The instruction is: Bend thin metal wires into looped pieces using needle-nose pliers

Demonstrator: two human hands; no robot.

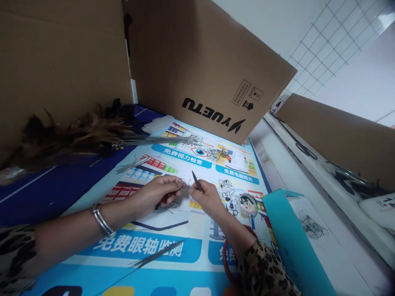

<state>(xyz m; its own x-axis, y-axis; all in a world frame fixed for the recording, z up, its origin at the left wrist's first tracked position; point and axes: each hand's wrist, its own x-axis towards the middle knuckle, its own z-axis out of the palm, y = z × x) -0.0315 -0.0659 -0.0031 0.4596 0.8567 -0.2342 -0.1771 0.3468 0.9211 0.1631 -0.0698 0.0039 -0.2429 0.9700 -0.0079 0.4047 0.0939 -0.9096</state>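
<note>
My left hand [159, 193] is closed in a pinch on a thin wire piece [184, 186], over the printed poster [173, 246] on the table. My right hand [207, 196] is closed around small dark pliers [196, 181] whose tip points up and away. The two hands nearly touch at the fingertips. A silver bangle [101, 220] sits on my left wrist and a red band [226, 259] on my right. What the wire piece is exactly is too small to tell.
A bundle of dark feathers [70, 137] lies at the left with wire stems [160, 140] pointing right. Small wire rings [228, 191] lie beside my right hand. A teal box [293, 242] stands at the right. Cardboard sheets [203, 61] lean behind. A loose feather [157, 255] lies near me.
</note>
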